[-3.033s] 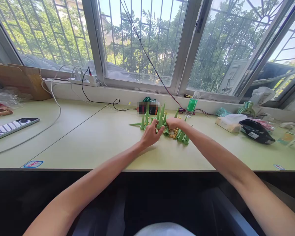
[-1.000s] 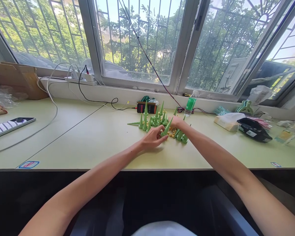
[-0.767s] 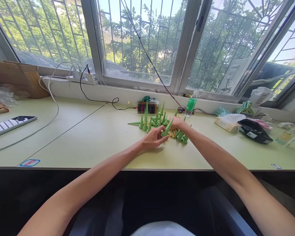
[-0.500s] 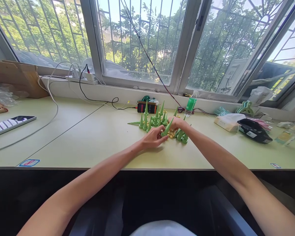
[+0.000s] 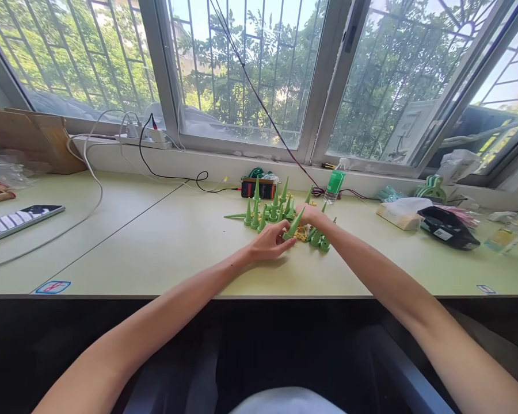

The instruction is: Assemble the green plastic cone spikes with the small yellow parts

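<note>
In the head view, the left hand holds a tilted green cone between thumb and fingers, just above the table. The right hand reaches in behind it, its fingertips hidden, so its grip cannot be told. The work looks partway: many upright cones stand grouped on the left, while toppled cones and loose yellow pieces lie unsorted beside the hands.

Phone far left; green-labelled bottle near sill; tissue box beside black packet.
</note>
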The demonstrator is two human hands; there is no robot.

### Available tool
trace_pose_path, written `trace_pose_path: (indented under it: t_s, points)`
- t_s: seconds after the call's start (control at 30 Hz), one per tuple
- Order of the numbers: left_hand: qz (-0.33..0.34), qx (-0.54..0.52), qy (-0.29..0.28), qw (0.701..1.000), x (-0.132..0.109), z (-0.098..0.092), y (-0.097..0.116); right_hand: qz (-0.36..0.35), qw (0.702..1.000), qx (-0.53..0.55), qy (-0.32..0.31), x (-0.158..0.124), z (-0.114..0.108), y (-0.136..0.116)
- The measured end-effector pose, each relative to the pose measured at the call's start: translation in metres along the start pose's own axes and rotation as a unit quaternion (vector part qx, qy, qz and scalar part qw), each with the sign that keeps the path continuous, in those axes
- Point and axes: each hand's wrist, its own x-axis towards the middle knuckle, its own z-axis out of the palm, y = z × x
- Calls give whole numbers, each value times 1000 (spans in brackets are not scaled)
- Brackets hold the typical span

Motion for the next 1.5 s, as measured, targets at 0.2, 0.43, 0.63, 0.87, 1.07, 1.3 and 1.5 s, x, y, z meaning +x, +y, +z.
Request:
trace_pose_path:
  t_s: [0.2, 0.43, 0.63, 0.87, 1.07, 1.3, 1.5]
  points:
    - [-10, 0, -16, 1000, 0, 2, -2, 34, 999, -16, -34, -2, 0, -5]
    - [-49, 15, -9, 999, 1, 2, -4, 52, 998, -11, -46, -13, -6, -13]
    - [-78, -11, 14, 997, 3, 2, -9, 51, 998, 9, 34, -39, -8, -14]
    - [-84, 2, 141, 986, 8, -8, -12, -64, 973, 89, 203, -70, 11, -25]
    - [-71, -1, 216, 974, 10, -20, -10, -160, 934, 166, 272, -72, 41, -32]
    - [-71, -4, 212, 975, 10, -20, -10, -162, 931, 166, 280, -74, 52, -29]
    - [-79, -7, 208, 975, 10, -19, -12, -111, 940, 162, 278, -72, 54, -28]
